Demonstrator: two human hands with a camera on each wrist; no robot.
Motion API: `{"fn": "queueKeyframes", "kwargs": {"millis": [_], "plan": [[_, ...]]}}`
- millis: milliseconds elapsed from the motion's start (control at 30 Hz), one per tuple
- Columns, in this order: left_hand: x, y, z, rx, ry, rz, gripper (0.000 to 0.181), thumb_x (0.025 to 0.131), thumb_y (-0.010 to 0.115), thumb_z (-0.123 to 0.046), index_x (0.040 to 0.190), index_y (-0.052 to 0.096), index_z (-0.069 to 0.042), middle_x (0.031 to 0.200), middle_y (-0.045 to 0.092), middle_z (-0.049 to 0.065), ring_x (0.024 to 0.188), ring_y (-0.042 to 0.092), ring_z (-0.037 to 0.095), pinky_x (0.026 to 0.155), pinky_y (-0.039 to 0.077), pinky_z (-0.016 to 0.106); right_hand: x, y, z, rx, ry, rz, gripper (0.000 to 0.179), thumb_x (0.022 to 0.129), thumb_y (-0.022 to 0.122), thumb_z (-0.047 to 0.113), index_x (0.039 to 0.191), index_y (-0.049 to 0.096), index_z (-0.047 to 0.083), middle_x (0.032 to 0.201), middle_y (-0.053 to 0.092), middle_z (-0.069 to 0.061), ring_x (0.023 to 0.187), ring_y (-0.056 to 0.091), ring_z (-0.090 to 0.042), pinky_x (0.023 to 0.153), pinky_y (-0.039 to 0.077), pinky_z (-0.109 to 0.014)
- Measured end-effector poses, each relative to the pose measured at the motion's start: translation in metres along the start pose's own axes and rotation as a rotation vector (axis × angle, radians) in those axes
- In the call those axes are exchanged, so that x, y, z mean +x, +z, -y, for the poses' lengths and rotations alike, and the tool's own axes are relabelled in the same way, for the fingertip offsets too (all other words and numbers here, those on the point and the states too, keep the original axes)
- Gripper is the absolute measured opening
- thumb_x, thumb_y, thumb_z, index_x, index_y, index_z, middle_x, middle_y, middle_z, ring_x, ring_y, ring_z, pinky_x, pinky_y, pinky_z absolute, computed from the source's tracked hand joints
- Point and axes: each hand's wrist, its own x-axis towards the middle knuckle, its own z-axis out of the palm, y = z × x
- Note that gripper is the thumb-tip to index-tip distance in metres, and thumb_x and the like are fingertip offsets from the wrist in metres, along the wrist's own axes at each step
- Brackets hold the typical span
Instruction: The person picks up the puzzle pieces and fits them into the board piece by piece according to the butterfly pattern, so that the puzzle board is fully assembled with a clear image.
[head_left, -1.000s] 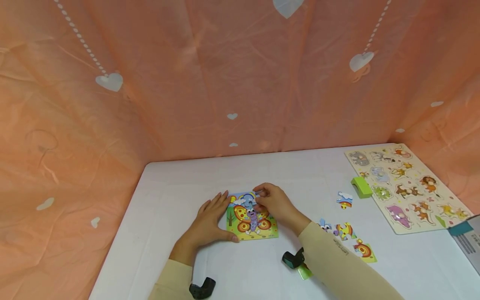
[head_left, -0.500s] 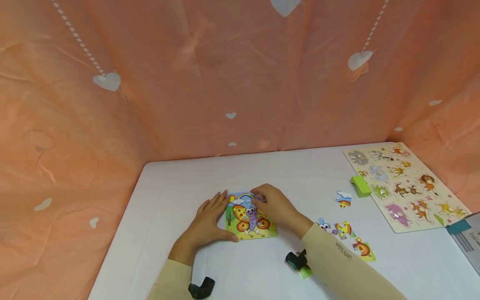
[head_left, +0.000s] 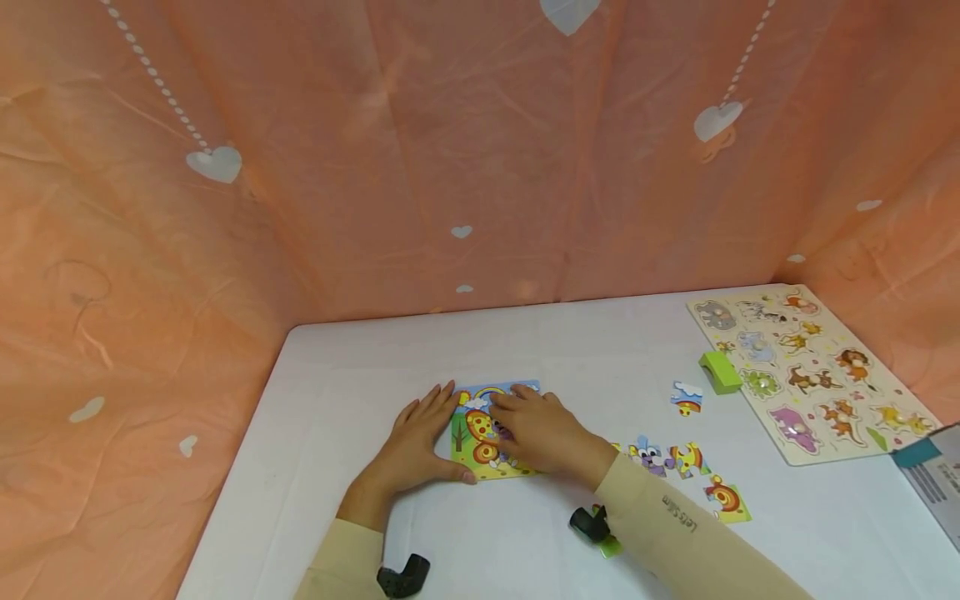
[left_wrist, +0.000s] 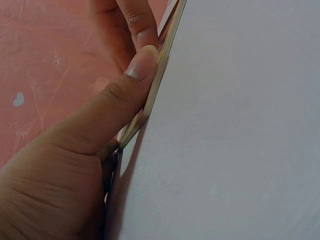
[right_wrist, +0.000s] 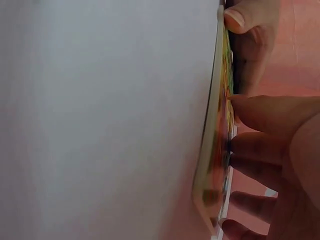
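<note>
Centrally, a butterfly puzzle board (head_left: 482, 458) lies face up on the white table (head_left: 352, 367), tree at left, rainbow at far side, right part largely hidden by a hand. L hand (head_left: 420, 446): fingers extended along left edge, thumb touching near edge (cf. left wrist view), thumb & fingers well apart, nothing clamped. R hand (head_left: 551, 433): over right half, fingers apart, tips touching printed face (cf. right wrist view); whether a loose pc. lies beneath, cannot tell. Text: lettering on R sleeve (head_left: 690, 525), approx. "Lets Slim"; fine print on grey-white box w/ teal band (head_left: 937, 475), far right edge of view, too small to read. To right of board, loose pcs.: rainbow-and-sky pc. (head_left: 687, 398), farthest; blue-purple face pc. (head_left: 649, 456); yellow pc. (head_left: 688, 460), just right of it; orange-swirl pc. (head_left: 727, 498), nearer; green pc. (head_left: 611, 547), partly hidden by black wrist cam. (head_left: 590, 525). Far right: animal puzzle board (head_left: 807, 402), incl. elephant, zebra, lion; green block (head_left: 721, 372) at its left edge. Backdrop: orange curtain (head_left: 525, 167) w/ white hearts.
</note>
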Motion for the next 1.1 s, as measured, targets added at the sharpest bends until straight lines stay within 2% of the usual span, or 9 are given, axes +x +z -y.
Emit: {"fn": "queueKeyframes", "kwargs": {"millis": [67,167,300,433,500,667,767,900,1100], "plan": [[0.000,0.000,0.000,0.002,0.000,-0.001,0.132,0.071,0.094,-0.069,0.172,0.032,-0.009,0.180,0.017,0.004,0.166,0.007,0.027,0.131,0.005,0.056,0.001,0.001,0.001,0.002,0.004,0.002,0.059,0.108,0.066,0.051,0.150,0.067,0.009,0.163,0.054,-0.009,0.150,0.044,-0.043,0.109,0.047,-0.067],[0.000,0.002,0.002,-0.002,0.005,-0.012,0.132,0.071,0.094,-0.069,0.172,0.033,-0.008,0.180,0.019,0.005,0.166,0.009,0.029,0.131,0.006,0.057,0.002,0.002,0.000,0.081,0.005,-0.001,0.057,0.108,0.067,0.048,0.151,0.066,0.010,0.163,0.053,-0.010,0.151,0.043,-0.043,0.111,0.044,-0.070],[0.000,0.006,0.005,-0.023,0.040,-0.042,0.132,0.071,0.093,-0.070,0.170,0.035,-0.005,0.179,0.021,0.008,0.165,0.012,0.033,0.129,0.008,0.061,-0.003,0.003,-0.008,0.323,0.002,-0.031,0.055,0.108,0.070,0.038,0.155,0.062,0.010,0.166,0.048,-0.015,0.154,0.040,-0.041,0.116,0.036,-0.072],[0.001,0.008,0.004,-0.046,0.059,-0.067,0.133,0.069,0.092,-0.073,0.169,0.038,-0.005,0.179,0.024,0.010,0.165,0.014,0.034,0.129,0.008,0.063,-0.016,0.000,-0.019,0.575,0.022,-0.100,0.059,0.109,0.069,0.036,0.159,0.056,0.006,0.167,0.046,-0.015,0.155,0.038,-0.039,0.123,0.030,-0.066],[0.001,0.008,0.003,-0.049,0.054,-0.068,0.134,0.068,0.093,-0.072,0.169,0.039,-0.005,0.179,0.025,0.009,0.165,0.015,0.034,0.129,0.009,0.062,-0.023,-0.003,-0.025,0.670,0.038,-0.145,0.059,0.110,0.068,0.035,0.159,0.055,0.006,0.164,0.048,-0.014,0.152,0.042,-0.039,0.123,0.033,-0.063],[0.001,0.008,0.002,-0.027,0.019,-0.050,0.134,0.067,0.095,-0.070,0.170,0.037,-0.005,0.179,0.022,0.007,0.165,0.012,0.032,0.130,0.008,0.060,-0.046,-0.012,-0.041,0.855,0.074,-0.254,0.053,0.112,0.066,0.030,0.158,0.055,0.006,0.157,0.056,-0.015,0.140,0.055,-0.037,0.113,0.047,-0.058],[0.001,0.006,0.001,-0.015,0.000,-0.034,0.135,0.067,0.097,-0.068,0.170,0.036,-0.006,0.180,0.021,0.006,0.166,0.011,0.030,0.130,0.007,0.058,-0.062,-0.017,-0.052,0.941,0.082,-0.316,0.047,0.115,0.059,0.025,0.158,0.054,0.006,0.155,0.057,-0.019,0.137,0.056,-0.040,0.111,0.050,-0.051],[0.000,0.004,-0.001,-0.007,-0.019,-0.019,0.135,0.067,0.097,-0.067,0.171,0.034,-0.008,0.180,0.019,0.004,0.166,0.009,0.028,0.131,0.005,0.056,-0.083,-0.024,-0.069,1.021,0.036,-0.406,0.043,0.119,0.044,0.020,0.157,0.051,0.002,0.149,0.059,-0.023,0.134,0.057,-0.047,0.108,0.053,-0.041],[0.000,0.005,0.000,-0.013,0.003,-0.051,0.134,0.067,0.098,-0.066,0.170,0.036,-0.006,0.179,0.022,0.007,0.165,0.012,0.031,0.130,0.008,0.059,-0.115,-0.031,-0.093,1.106,-0.023,-0.517,0.056,0.121,0.022,0.033,0.160,0.047,0.001,0.147,0.058,-0.024,0.131,0.061,-0.029,0.102,0.053,-0.032]]}}
